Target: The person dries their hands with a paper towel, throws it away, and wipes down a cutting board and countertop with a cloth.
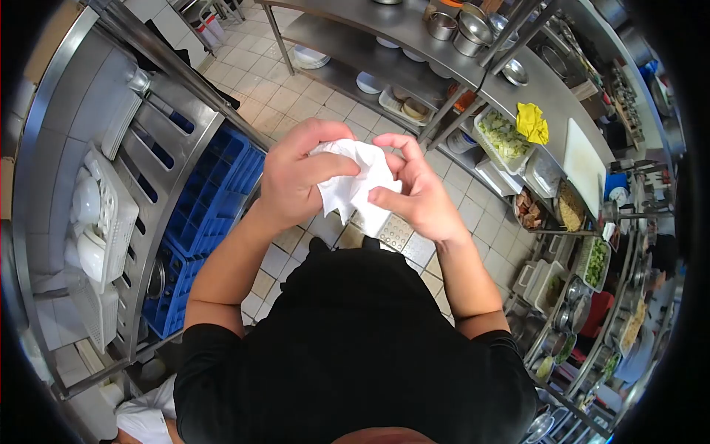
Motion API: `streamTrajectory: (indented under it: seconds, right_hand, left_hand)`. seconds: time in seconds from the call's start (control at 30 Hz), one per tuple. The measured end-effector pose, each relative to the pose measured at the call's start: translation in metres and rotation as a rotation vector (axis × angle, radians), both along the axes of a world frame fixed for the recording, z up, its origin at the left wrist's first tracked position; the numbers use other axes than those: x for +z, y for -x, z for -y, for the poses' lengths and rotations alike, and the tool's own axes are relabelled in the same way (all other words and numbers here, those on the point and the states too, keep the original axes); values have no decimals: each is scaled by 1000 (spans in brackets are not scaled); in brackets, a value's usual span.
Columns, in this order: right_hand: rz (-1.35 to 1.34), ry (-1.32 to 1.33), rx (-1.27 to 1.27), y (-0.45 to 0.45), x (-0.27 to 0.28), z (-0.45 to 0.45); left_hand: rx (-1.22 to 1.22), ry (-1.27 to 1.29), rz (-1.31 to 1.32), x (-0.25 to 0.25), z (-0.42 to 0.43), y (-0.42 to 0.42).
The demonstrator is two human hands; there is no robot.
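Note:
A crumpled white paper napkin (358,177) is held up in front of my chest, above the tiled floor. My left hand (299,172) grips its left side, with the thumb lying across the front and the fingers curled behind. From the other side, my right hand (416,189) pinches the napkin with the thumb on its right edge. The right index finger is raised over the top, and parts of the other fingers are hidden behind the paper.
On the left, a steel rack holds a white basket (118,218) of bowls, with blue crates (211,196) beside it. A steel counter (347,18) carries pots ahead. To the right are a tray of chopped greens (505,140), a yellow cloth (532,123) and a white cutting board (584,159). Another person's white sleeve (148,414) shows lower left.

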State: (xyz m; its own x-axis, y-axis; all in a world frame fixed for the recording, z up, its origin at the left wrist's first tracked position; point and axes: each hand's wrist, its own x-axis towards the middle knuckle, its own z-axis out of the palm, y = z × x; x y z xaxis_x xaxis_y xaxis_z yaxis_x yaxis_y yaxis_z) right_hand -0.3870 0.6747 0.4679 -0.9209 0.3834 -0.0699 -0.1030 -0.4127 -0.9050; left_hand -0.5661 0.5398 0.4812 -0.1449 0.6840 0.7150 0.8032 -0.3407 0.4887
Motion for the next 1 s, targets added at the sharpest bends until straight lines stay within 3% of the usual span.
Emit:
streamTrajectory:
  seconds: [0.07, 0.1, 0.17, 0.23, 0.33, 0.37, 0.43, 0.5, 0.63, 0.7, 0.77, 0.87, 1.0]
  right_hand:
    - [107, -175, 9, -1, -8, 2]
    - [88, -248, -92, -2, -4, 4]
    - [75, -344, -169, -15, 11, 7]
    - [-10, -310, -193, -27, 22, 12]
    - [-107, -318, -123, -34, 50, 23]
    - [-182, -296, -153, -34, 63, 29]
    - [-300, -169, -266, -27, 93, 51]
    - [-254, -60, -399, -36, 118, 77]
    - [43, -170, -577, -84, 178, 114]
    - [-152, -232, -584, -82, 174, 108]
    - [-638, -214, -447, -61, 129, 105]
    - [-8, -211, -649, -74, 173, 127]
    - [-328, -169, -564, -73, 166, 119]
  left_hand:
    - [-31, -9, 10, 6, 6, 1]
    - [-159, -11, 154, 4, 10, 5]
    - [-341, -12, 932, 13, 20, -12]
    - [-393, 73, 1180, 25, 26, -23]
    - [-247, 282, 779, 42, 37, -35]
    - [-259, 192, 526, 47, 36, -31]
    - [-373, 44, 534, 78, 35, -37]
    - [-376, 20, 657, 111, 45, -58]
    - [231, 312, 1058, 172, 81, -125]
    - [156, 122, 1031, 176, 73, -138]
    - [-193, -87, 1055, 164, 63, -132]
    - [-385, -160, 1085, 154, 52, -127]
    - [-472, -184, 1104, 151, 42, -129]
